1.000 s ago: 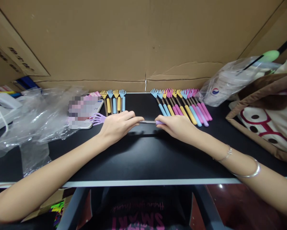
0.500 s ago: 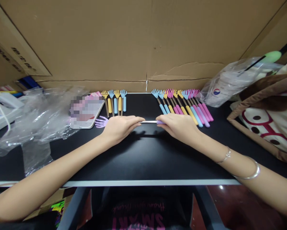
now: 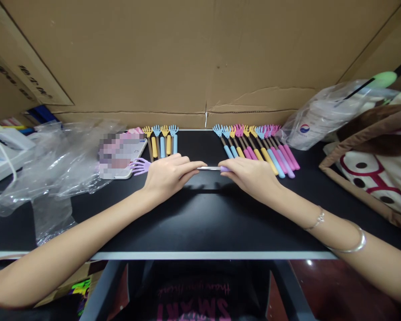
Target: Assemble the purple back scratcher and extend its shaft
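Head view: a purple back scratcher [image 3: 209, 168] is held sideways just above the black table [image 3: 200, 223], in front of the two rows laid out at the back. The left hand [image 3: 168, 176] lies over the claw end with its fingers pressed together and curled around the thin metal shaft, the claw sticking out past the hand towards the phone [image 3: 121, 154]. The right hand [image 3: 250, 176] also has its fingers together, pinching the purple handle, of which only the tip shows. The bare shaft between the hands is short and looks slim, so a push that is off line could bend it, or jam its sections if it is the sliding kind. A slip of either grip could nip a fingertip where shaft meets handle. The claw sits almost against the phone and could scrape it if the left hand drifts outward. The knuckles are close to the short row [image 3: 163, 141] and the long row [image 3: 257, 149], and a careless lift could knock those out of line
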`<state>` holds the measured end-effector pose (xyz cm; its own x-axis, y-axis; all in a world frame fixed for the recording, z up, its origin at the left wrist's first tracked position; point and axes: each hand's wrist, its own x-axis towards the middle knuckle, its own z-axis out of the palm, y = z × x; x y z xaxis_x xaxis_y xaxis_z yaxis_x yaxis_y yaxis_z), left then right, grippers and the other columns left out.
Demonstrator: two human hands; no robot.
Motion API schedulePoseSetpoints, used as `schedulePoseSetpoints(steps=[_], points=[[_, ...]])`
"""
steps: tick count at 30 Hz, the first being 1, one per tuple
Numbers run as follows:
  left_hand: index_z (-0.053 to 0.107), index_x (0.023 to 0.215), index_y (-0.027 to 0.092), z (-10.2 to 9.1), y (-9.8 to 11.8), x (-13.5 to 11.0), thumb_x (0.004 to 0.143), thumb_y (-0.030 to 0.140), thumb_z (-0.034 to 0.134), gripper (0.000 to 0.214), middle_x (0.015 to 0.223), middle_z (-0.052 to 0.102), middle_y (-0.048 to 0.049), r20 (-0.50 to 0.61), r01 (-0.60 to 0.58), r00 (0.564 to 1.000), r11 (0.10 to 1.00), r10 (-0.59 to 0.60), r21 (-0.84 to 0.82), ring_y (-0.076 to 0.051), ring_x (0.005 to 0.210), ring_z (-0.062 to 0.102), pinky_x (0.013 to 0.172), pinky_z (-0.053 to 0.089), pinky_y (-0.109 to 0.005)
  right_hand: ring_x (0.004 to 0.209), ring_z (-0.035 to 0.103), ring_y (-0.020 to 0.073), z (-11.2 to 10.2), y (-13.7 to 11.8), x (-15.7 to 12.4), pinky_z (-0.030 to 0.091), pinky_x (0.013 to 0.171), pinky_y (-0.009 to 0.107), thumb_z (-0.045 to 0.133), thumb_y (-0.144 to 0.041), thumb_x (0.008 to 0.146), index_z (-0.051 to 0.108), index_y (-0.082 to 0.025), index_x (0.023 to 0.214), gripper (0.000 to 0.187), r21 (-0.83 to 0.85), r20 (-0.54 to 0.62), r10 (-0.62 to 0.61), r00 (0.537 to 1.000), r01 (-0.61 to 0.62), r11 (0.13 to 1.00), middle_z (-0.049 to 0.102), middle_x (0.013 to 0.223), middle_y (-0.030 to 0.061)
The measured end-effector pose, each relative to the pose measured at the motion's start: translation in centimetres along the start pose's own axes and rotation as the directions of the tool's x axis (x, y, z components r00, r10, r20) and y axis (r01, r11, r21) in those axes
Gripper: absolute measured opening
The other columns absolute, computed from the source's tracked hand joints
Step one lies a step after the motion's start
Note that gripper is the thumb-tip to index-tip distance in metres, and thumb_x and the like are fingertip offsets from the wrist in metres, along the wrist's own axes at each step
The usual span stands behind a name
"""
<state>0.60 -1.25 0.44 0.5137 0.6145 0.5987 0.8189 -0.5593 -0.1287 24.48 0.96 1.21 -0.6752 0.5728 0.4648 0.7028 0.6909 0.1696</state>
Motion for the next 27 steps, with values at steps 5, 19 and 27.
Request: schedulePoseSetpoints(steps=[5,19,27], points=[[0.064,0.107,0.031,-0.13,-0.01,0.09,0.092,0.037,0.041,0.028,0.073,0.066,0.0016,-0.017,-0.018,1.000,1.000,0.019,0.022,-0.012,0.066,0.052,0.051,0.031,-0.024,0.079,0.062,0.0121,0.22,-0.02,-0.08,0.037,0.060,0.024,0.035,-0.039,0.093,0.059,-0.021,0.098,0.031,0.051,0.042,0.007,0.999,-0.009,0.999,0.069,0.090,0.0002],[0.063,0.106,0.029,0.32,-0.34,-0.14,0.094,0.042,0.033,0.035,0.080,0.068,0.0023,0.106,-0.013,0.994,0.998,0.020,-0.065,-0.011,0.073,0.061,0.052,0.035,-0.021,0.072,0.061,0.0124,-0.25,-0.19,0.11,0.033,0.056,0.024,0.039,-0.040,0.091,0.060,-0.021,0.093,0.028,0.077,0.122,0.030,0.992,-0.039,0.996,0.068,0.081,0.0010],[0.061,0.108,0.030,0.08,-0.14,-0.11,0.094,0.044,0.031,0.036,0.094,0.070,0.0049,0.240,0.068,0.970,0.987,-0.031,-0.146,-0.011,0.082,0.065,0.055,0.038,-0.020,0.073,0.060,0.0116,-0.21,-0.25,0.04,0.031,0.055,0.023,0.039,-0.040,0.091,0.062,-0.021,0.092,0.030,0.054,0.094,0.022,0.995,-0.028,0.998,0.068,0.081,0.0012]])
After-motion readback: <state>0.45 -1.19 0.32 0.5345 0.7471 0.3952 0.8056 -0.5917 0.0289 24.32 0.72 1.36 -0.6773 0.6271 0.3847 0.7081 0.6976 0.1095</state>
